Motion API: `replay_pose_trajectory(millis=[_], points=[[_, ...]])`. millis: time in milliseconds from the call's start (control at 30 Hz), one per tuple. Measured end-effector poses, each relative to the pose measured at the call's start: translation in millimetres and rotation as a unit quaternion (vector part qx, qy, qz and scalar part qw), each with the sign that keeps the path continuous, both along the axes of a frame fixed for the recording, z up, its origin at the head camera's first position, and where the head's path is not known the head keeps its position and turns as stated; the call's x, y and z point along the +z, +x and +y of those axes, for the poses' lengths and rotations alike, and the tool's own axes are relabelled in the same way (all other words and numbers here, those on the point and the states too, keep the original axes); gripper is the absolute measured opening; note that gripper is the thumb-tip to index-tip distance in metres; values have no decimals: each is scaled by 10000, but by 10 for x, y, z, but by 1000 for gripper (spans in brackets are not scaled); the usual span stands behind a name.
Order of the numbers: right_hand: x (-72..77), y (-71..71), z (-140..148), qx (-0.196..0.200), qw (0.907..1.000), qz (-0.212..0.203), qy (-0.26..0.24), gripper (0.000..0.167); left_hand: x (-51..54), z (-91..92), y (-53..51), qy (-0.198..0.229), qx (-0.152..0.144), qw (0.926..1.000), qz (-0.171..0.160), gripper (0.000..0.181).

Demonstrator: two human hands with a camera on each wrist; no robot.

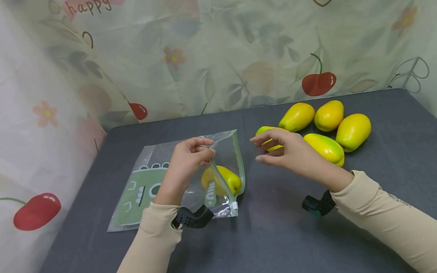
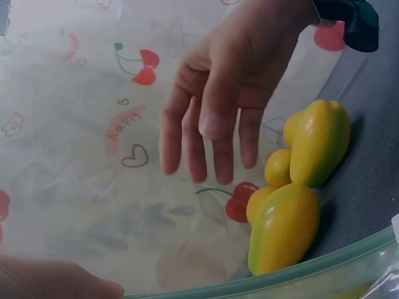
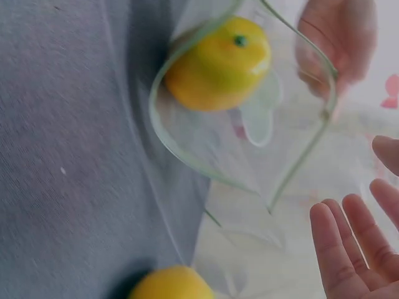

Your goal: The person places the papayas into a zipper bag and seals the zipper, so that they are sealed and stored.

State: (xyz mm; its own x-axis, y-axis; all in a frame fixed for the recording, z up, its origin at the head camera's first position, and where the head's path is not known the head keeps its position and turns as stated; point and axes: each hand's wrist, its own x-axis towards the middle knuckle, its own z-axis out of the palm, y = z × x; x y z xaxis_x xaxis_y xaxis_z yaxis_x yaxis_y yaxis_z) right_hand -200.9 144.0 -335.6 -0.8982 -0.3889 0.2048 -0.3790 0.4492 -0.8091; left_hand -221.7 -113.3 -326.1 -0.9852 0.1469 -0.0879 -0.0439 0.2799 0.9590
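A clear zip bag [image 1: 174, 161] with a green printed panel lies on the dark table, its mouth facing right. My left hand [image 1: 189, 161] pinches the bag's upper edge and holds the mouth apart. Inside the bag, near the opening, rests one yellow mango [image 1: 230, 181]; the right wrist view shows this mango [image 3: 218, 65] within the green-rimmed mouth [image 3: 187, 161]. My right hand [image 1: 291, 150] hangs between the bag and the loose mangoes, fingers spread and holding nothing, in front of the nearest mango [image 1: 266, 130]. In the left wrist view the right hand [image 2: 227, 81] hangs above the loose mangoes.
Several yellow-green mangoes [image 1: 326, 148] sit grouped on the table [image 1: 283, 252] to the right of the bag. A printed cloth [image 1: 208, 55] stands behind the table and along both sides. A thin looped wire shape [image 1: 411, 73] shows at the back right corner.
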Motion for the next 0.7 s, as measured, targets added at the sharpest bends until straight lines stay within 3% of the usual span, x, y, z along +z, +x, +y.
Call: replay_pose_trajectory(millis=[433, 700], points=[[178, 29, 443, -552, 9970, 524, -135, 50, -3, 7, -4, -49, -21, 10000, 28, 34], [116, 77, 675, -1029, 9922, 683, 161, 59, -11, 10, -4, -52, -32, 10000, 13, 34]])
